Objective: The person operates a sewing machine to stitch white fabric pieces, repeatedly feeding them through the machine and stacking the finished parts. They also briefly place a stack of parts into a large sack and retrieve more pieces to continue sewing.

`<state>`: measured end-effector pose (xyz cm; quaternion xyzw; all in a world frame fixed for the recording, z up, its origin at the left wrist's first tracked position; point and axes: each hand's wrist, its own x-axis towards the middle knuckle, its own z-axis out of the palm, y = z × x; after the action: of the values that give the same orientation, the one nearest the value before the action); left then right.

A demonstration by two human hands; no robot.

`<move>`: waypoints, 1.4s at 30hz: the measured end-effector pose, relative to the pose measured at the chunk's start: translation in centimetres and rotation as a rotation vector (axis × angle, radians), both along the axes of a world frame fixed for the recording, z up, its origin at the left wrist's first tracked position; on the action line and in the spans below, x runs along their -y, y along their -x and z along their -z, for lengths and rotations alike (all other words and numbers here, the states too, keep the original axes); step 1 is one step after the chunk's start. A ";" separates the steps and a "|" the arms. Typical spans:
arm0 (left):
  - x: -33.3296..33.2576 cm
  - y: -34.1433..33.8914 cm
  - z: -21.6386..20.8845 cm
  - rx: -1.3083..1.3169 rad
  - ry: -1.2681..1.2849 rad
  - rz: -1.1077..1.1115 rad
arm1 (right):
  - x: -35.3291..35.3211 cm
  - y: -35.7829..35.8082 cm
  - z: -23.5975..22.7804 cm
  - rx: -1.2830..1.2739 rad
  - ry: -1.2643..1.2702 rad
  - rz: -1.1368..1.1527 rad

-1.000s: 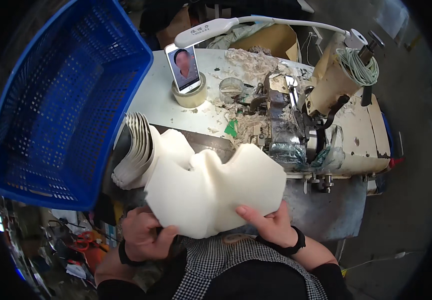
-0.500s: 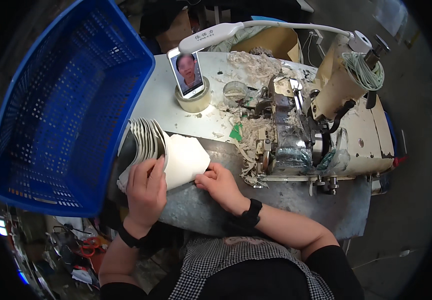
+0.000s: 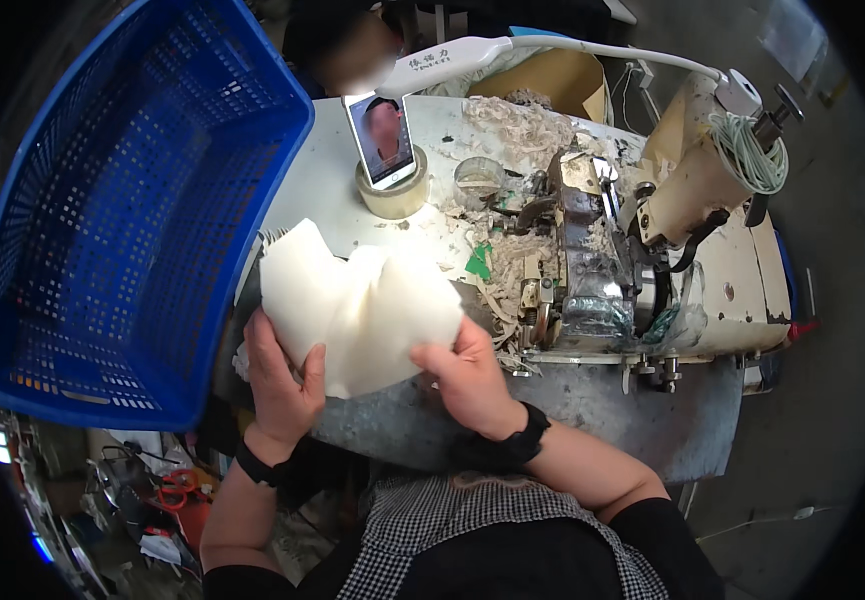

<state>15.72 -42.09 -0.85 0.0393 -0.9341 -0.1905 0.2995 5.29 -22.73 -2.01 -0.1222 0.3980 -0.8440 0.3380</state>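
Note:
Between my hands is a cream-white cut piece (image 3: 367,320), a pliable sheet with two lobes and a soft fold down its middle. My right hand (image 3: 467,375) pinches its right edge, thumb on top and fingers beneath. At the lower left edge, my left hand (image 3: 284,385) holds the piece with the thumb in front and the fingers partly behind it. Behind the piece's left lobe, a few edges of a stack of similar pieces (image 3: 270,240) peek out; the rest is covered.
A large blue plastic basket (image 3: 207,330) stands at the left. To the right is a bench machine (image 3: 592,270) surrounded by pale shavings (image 3: 522,130). A phone (image 3: 384,145) leans in a tape roll (image 3: 392,195) under a white lamp (image 3: 447,62). Behind the table is a person (image 3: 352,50).
The cream-white piece has come off the front of the stack and spread out, facing up. My right hand has moved right with its edge; my left hand has turned and slid slightly lower.

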 end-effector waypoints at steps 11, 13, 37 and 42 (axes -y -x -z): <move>-0.1 2.9 -6.0 -0.039 -0.221 0.161 | -12.3 0.8 -4.2 -0.459 -0.119 0.344; -2.4 5.0 -8.4 0.099 -0.335 0.376 | -14.1 0.8 -3.7 -0.554 -0.211 0.317; -14.1 17.8 -7.3 0.881 -0.687 0.542 | -16.4 1.0 -1.7 -0.445 -0.639 0.654; -14.5 18.5 -8.5 0.972 -0.596 0.491 | -16.4 0.8 -1.9 -0.388 -0.658 0.623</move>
<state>-2.81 -27.57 7.68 -0.0125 -0.8521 -0.4668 -0.2364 4.51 -6.29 -0.10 -0.0390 0.7169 -0.6960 0.0099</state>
